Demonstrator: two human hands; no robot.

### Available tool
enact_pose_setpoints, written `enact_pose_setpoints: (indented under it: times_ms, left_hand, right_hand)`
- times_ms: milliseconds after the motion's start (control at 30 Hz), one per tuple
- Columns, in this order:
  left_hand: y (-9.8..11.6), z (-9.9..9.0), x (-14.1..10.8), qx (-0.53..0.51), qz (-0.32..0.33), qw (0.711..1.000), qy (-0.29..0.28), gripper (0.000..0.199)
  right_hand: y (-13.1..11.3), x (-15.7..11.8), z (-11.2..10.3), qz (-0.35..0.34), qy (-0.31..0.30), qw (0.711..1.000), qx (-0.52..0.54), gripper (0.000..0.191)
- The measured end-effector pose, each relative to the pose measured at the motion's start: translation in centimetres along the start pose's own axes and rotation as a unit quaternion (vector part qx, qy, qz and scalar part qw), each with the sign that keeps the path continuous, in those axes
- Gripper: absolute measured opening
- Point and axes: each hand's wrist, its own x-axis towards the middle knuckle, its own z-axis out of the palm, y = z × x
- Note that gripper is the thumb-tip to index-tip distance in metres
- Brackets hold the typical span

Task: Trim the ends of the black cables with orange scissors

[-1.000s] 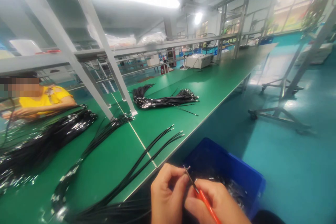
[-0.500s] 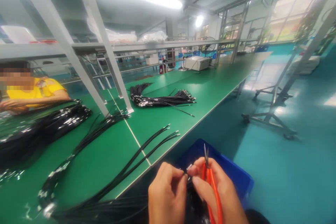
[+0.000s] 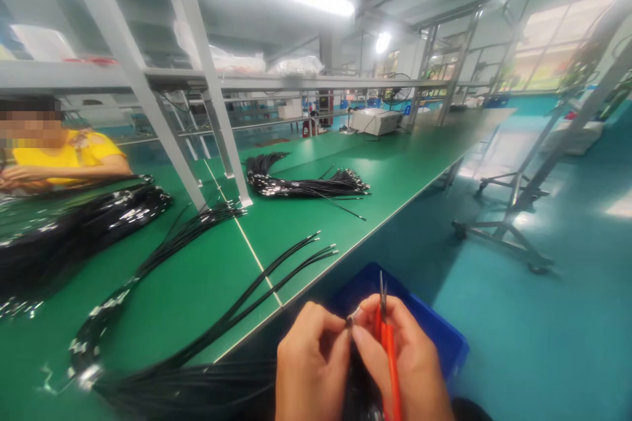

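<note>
Blue plastic bin sits beside the bench edge, beneath both hands as I read the head feed. Most of its interior is hidden from me; glossy black material shows between the wrists, and I cannot tell whether it lies inside the bin or in front of it.

Grip, left hand: thumb and forefinger pinched on a small piece, dark with a silvery tip, held above the bin. Grip, right hand: thumb and forefinger meet at that same piece, the other fingers closed round red-handled snips, blades upward.

On the green top I log a curved bundle of black cables near me, a looped bundle farther along, and a large heap before a co-worker in yellow.

Other containers: a pale box down the bench, interior not visible; clear plastic bags and a white tub up at the shelf, contents unreadable from my view.
</note>
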Motion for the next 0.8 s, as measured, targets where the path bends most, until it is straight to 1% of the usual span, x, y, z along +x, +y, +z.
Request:
enact_pose_setpoints:
  times_ms: [67,100,167,200,233,267,300,367,467,567,667,800]
  left_hand:
    - [-0.2,-0.6,0.6,-0.065,-0.053,0.996,-0.042,0.013]
    - [-0.2,-1.0,0.9,-0.096,-0.077,0.991,-0.054,0.012]
    - [-0.2,-1.5,1.4,-0.159,-0.122,0.978,-0.058,0.011]
    - [-0.1,-1.6,1.6,-0.190,-0.138,0.970,-0.055,0.012]
    - [0.0,-1.8,1.8,-0.219,-0.149,0.963,-0.053,0.014]
    - [0.2,-1.9,1.9,-0.246,-0.157,0.955,-0.052,0.016]
    - [0.3,-2.0,1.9,-0.270,-0.163,0.947,-0.054,0.017]
    - [0.5,-2.0,2.0,-0.305,-0.173,0.934,-0.059,0.019]
    - [0.6,-2.1,1.8,-0.329,-0.178,0.924,-0.073,0.021]
    - [0.5,-2.1,1.7,-0.333,-0.174,0.923,-0.081,0.023]
    - [0.3,-2.2,1.6,-0.329,-0.167,0.926,-0.085,0.021]
    - [0.2,-2.2,1.6,-0.307,-0.159,0.933,-0.095,0.018]
  right_hand:
    - [-0.5,0.3,-1.2,0.000,-0.061,0.998,-0.024,0.024]
    - [-0.7,0.6,-1.8,0.016,-0.112,0.993,-0.031,0.025]
    - [-0.7,1.1,-3.1,0.077,-0.252,0.964,-0.029,0.030]
    - [-0.7,1.3,-3.6,0.108,-0.316,0.942,-0.019,0.036]
    - [-0.6,1.5,-4.0,0.137,-0.363,0.922,-0.010,0.041]
    - [-0.6,1.6,-4.2,0.159,-0.383,0.910,-0.002,0.046]
    - [-0.5,1.6,-4.3,0.180,-0.396,0.900,0.000,0.049]
    - [-0.5,1.6,-4.3,0.206,-0.400,0.893,-0.003,0.050]
    - [-0.6,1.5,-4.1,0.208,-0.409,0.888,0.002,0.048]
    - [-0.6,1.3,-3.9,0.209,-0.398,0.893,0.021,0.048]
    - [-0.4,1.2,-3.8,0.217,-0.395,0.892,0.032,0.052]
    - [-0.2,1.2,-4.0,0.218,-0.392,0.894,0.012,0.055]
